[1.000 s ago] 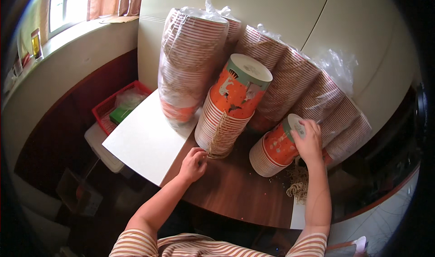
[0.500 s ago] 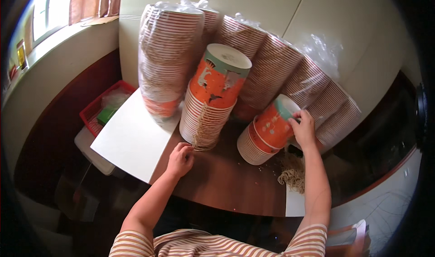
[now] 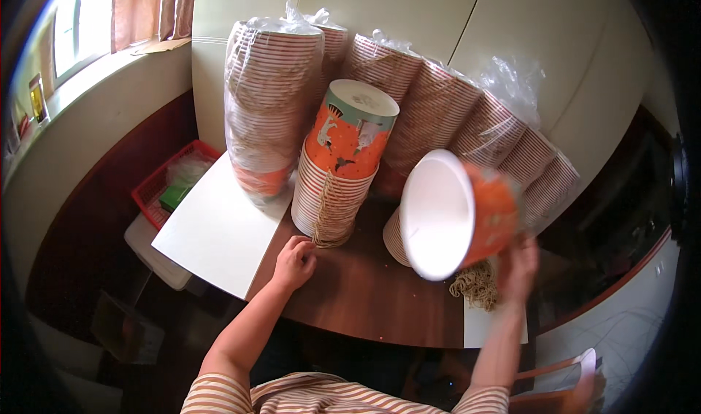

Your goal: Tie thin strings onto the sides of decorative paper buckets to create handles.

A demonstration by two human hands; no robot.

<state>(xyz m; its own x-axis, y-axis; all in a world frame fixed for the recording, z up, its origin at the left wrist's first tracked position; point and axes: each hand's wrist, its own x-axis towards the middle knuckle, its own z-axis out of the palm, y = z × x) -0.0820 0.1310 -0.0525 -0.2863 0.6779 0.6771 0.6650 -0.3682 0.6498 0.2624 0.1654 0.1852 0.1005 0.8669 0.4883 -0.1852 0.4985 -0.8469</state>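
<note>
while the right hand (image 3: 517, 264), blurred, has its fingers closed on the outside of the bucket (image 3: 493, 213) near its base, the bucket is tilted in the air above the right part of the counter (image 3: 365, 304), its white mouth turned left. it hides most of the short stack (image 3: 395, 239) behind it; whether the two touch, i cannot tell. just below the bucket lies a tangle of twine (image 3: 478, 286).

the left hand (image 3: 296, 261) is half curled at the foot of the tall stack (image 3: 303, 191), next to the strands (image 3: 337, 211) hanging down its front; whether it pinches their ends, i cannot tell. the tall stack is upside down, an orange wall with a green band showing at its top.

behind stand more stacks in clear plastic (image 3: 274, 85), near a pale wall (image 3: 409, 5). beyond the white board (image 3: 219, 231) on the left is a red basket (image 3: 150, 198).
</note>
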